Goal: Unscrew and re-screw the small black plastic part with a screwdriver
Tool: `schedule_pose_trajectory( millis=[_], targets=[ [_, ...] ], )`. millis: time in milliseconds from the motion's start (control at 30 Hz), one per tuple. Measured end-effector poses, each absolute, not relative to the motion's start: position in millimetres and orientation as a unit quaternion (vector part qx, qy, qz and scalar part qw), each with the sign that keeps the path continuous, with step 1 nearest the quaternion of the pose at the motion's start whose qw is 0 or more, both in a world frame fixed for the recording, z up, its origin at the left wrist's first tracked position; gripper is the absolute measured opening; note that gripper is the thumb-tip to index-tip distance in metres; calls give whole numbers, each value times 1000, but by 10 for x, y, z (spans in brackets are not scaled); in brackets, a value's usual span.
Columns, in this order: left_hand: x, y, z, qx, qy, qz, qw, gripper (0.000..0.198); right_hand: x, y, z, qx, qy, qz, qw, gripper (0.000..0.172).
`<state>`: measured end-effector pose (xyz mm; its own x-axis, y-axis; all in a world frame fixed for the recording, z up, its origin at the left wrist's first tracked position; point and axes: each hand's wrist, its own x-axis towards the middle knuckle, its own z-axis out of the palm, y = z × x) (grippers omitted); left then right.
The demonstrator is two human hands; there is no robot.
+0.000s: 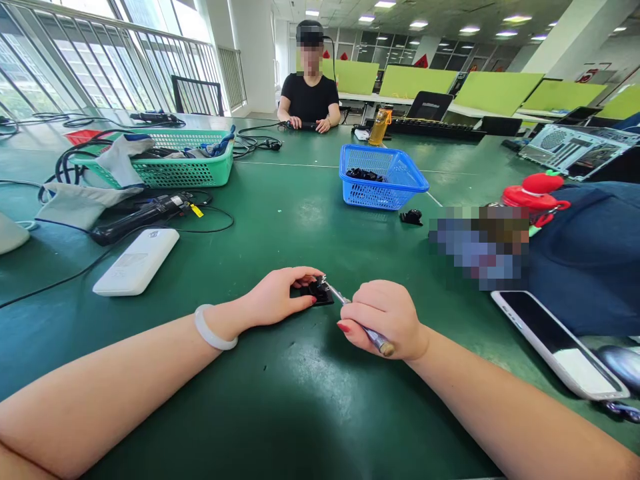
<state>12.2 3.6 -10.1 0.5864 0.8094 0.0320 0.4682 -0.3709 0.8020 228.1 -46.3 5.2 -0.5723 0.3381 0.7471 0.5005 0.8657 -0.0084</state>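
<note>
Near the middle of the green table, my left hand grips a small black part between thumb and fingers, low against the tabletop. My right hand is wrapped round a slim metal screwdriver, whose handle end sticks out below the fist. The screwdriver's shaft slants up and left, and its tip meets the black part near my left fingertips. The exact contact point is too small to make out.
A blue basket with black parts stands ahead, a loose black part beside it. Left are a white power bank, cables and a green basket. Right are a phone and dark bag. A person sits opposite.
</note>
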Motion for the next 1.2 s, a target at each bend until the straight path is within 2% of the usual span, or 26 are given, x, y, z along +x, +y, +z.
schedule_pose_trajectory(
  millis=[200,400,600,767,1033,1200],
  targets=[
    [109,45,-112,810,394,211,380,42,2281,-480,41,-211,-885,-93,404,44],
    [106,45,-90,817,398,199,366,42,2276,-456,10,-193,-905,-75,371,42],
    [117,47,-93,826,403,191,344,43,2253,-431,-42,-218,-914,-69,336,32],
    [124,45,-91,830,393,192,346,42,2256,-451,-8,-225,-903,-75,359,30],
    [126,48,-124,824,380,207,366,42,2285,-415,26,-309,-868,-65,384,31],
    [124,50,-114,828,369,209,368,41,2351,-304,-69,-388,-831,18,398,36]
  ],
)
